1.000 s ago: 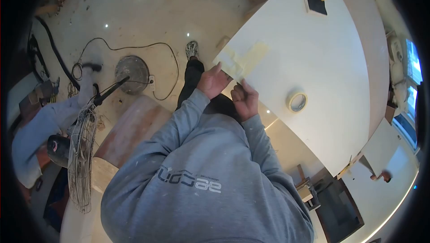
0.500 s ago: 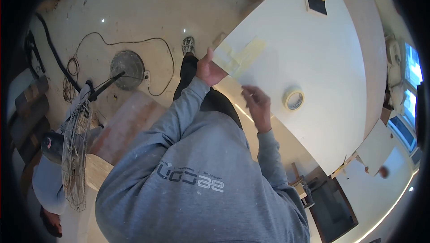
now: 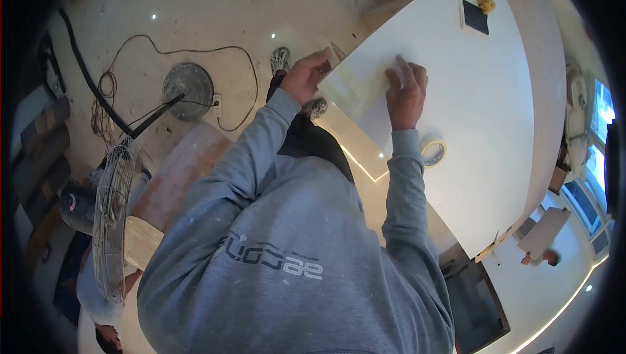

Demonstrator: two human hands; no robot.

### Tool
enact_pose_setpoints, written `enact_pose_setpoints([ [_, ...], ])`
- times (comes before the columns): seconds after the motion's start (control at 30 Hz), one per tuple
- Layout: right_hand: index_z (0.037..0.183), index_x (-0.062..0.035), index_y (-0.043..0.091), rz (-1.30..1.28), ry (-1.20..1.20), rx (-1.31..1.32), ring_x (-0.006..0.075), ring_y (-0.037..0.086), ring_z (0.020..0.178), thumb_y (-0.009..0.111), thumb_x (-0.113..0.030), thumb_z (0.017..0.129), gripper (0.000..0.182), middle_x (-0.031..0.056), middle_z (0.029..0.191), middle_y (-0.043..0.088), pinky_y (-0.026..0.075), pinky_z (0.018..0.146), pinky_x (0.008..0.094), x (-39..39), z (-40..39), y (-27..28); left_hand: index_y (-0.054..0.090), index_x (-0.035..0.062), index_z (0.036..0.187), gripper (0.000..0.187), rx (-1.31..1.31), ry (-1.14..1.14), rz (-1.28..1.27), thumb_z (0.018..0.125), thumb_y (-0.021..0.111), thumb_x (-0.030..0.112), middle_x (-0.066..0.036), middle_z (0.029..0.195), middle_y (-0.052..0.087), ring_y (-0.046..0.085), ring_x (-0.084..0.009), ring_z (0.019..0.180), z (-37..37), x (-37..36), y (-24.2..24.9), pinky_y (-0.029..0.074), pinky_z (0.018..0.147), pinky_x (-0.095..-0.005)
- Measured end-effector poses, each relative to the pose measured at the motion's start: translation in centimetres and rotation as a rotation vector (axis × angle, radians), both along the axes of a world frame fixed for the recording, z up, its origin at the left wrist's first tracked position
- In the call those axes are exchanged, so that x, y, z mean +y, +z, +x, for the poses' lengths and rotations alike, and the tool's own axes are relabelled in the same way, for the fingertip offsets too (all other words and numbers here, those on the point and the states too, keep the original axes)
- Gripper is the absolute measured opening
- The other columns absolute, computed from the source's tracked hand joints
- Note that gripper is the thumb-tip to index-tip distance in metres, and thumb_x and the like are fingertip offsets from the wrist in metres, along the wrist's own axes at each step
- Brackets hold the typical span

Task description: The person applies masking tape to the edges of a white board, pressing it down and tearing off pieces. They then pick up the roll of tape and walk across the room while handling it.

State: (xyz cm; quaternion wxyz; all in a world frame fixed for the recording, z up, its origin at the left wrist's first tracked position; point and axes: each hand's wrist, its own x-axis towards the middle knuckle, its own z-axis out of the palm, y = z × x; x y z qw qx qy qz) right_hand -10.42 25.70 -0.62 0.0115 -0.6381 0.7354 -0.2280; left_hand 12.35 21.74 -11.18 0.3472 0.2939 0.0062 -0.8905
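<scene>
A large white panel (image 3: 482, 106) with a curved edge lies in front of me. My left hand (image 3: 304, 79) is closed at its near left corner, thumb and fingers right at the edge. Pale yellow strips of masking tape (image 3: 354, 91) lie across the panel beside that hand. Over the panel, just right of the strips, my right hand (image 3: 407, 93) has its fingers bent together in a pinch; I cannot tell what is between them. A roll of masking tape (image 3: 443, 154) rests by my right cuff, partly covered by the sleeve.
A black block (image 3: 475, 17) and a crumpled yellow wad (image 3: 486, 4) sit at the panel's far end. On the left stand a fan (image 3: 111, 223) with its round base (image 3: 188, 91), a cable (image 3: 195, 49) and a person (image 3: 101, 295). Another person (image 3: 551, 257) holds a board far right.
My right hand has moved forward and right, from the panel's near edge to over it. My left hand has closed at the corner, its thumb lowered. My second shoe has come into view.
</scene>
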Motion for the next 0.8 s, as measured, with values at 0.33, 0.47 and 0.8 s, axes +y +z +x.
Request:
enact_pose_setpoints([
  [0.33, 0.090, -0.0026, 0.069, 0.089, -0.070, -0.398, 0.0296, 0.071, 0.082, 0.070, 0.006, 0.084, 0.010, 0.0117, 0.090, 0.072, 0.056, 0.073, 0.0377, -0.5, -0.7, -1.0, 0.071, 0.0039, 0.113, 0.023, -0.309, 0.016, -0.006, 0.102, 0.072, 0.024, -0.006, 0.114, 0.073, 0.068, -0.0185, 0.111, 1.8, 0.6, 3.6, 0.056, 0.101, -0.0334],
  [0.47, 0.093, -0.0014, 0.069, 0.276, 0.119, -0.786, 0.0191, 0.068, 0.078, 0.063, 0.012, 0.080, 0.020, 0.0101, 0.087, 0.070, 0.054, 0.073, 0.0318, 3.0, 2.5, 3.9, 0.071, 0.0082, 0.115, 0.025, -0.242, 0.066, 0.088, 0.101, 0.073, 0.029, -0.005, 0.122, 0.071, 0.066, -0.0200, 0.117, 2.7, 0.5, 0.3, 0.053, 0.105, -0.0361],
  [0.8, 0.098, -0.0010, 0.067, 0.067, 0.494, -1.074, 0.0277, 0.067, 0.082, 0.068, 0.012, 0.082, 0.021, 0.0128, 0.091, 0.064, 0.053, 0.074, 0.0352, 4.4, 6.8, 19.6, 0.053, 0.0060, 0.146, 0.046, -0.403, -0.050, -0.045, 0.103, 0.067, 0.015, -0.011, 0.134, 0.062, 0.060, -0.0261, 0.127, 9.6, 8.8, 6.9, 0.055, 0.106, -0.0376],
])
